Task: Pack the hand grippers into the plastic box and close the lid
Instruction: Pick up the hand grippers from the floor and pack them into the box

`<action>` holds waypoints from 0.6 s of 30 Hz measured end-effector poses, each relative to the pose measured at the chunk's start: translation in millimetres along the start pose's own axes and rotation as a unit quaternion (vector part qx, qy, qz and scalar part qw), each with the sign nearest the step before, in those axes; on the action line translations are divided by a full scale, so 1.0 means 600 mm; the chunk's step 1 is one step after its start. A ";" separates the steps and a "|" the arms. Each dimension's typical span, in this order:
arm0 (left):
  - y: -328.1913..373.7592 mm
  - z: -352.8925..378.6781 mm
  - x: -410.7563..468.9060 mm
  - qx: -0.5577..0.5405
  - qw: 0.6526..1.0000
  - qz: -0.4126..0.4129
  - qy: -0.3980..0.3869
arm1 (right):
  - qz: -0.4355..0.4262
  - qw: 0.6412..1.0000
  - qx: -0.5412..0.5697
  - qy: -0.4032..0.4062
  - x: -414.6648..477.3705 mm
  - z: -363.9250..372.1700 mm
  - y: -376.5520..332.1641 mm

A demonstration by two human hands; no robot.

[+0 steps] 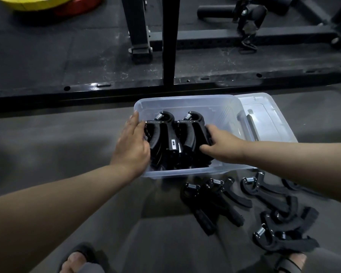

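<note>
— What do the hand grippers look like?

— Black, each with two curved handles that meet at a round head with a bare metal spring. The packed grippers (177, 140) stand in two rows side by side inside the plastic box (187, 101), heads toward the far wall. One handle carries a small pale label.

— Where are the hands?

— The left hand (132, 146) lies flat against the left row at the box's left wall, fingers (133, 123) straight and close together, not curled around anything. The right hand (221, 144) presses the right row from the other side, thumb along the near handles; its other fingers are tucked behind the grippers, so I cannot tell how they are set.

— How many of each?

— One box and one lid (268, 119). Two springs show in the box, but more handles sit behind them, too dark to count. The loose grippers (250, 209) lie on the floor (67, 144) near the box's front right corner; I see about five springs there, tangled, so the count is uncertain.

— Any room left?

— The right part of the box, past the right hand, is bare down to the bottom. The lid lies just beside the box's right wall, touching or slightly under it. A black metal rail (106, 89) runs across just behind the box. The floor to the left is open. A sandalled foot (77, 259) shows at the bottom edge.
</note>
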State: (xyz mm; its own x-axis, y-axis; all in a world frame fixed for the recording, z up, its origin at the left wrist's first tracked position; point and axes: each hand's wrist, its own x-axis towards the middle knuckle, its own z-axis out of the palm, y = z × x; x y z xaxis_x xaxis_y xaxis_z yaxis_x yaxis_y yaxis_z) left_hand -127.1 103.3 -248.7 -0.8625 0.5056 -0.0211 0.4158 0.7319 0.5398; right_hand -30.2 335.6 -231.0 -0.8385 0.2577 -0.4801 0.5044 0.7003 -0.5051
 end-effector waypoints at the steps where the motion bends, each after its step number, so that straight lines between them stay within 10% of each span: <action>1: 0.000 0.000 0.000 0.000 1.000 0.000 0.001 | -0.006 1.000 -0.005 0.009 0.002 0.002 0.002; 18: 0.004 -0.002 -0.001 0.014 1.000 -0.006 -0.010 | -0.055 0.997 -0.048 0.038 -0.025 0.022 0.017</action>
State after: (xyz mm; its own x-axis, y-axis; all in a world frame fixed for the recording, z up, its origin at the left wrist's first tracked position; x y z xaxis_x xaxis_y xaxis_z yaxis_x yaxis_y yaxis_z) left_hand -125.9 104.1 -246.1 -0.8618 0.5054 -0.0439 0.4140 0.7507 0.5149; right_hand -9.9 329.8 -238.5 -0.9025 0.2229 -0.3686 0.3900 0.7860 -0.4797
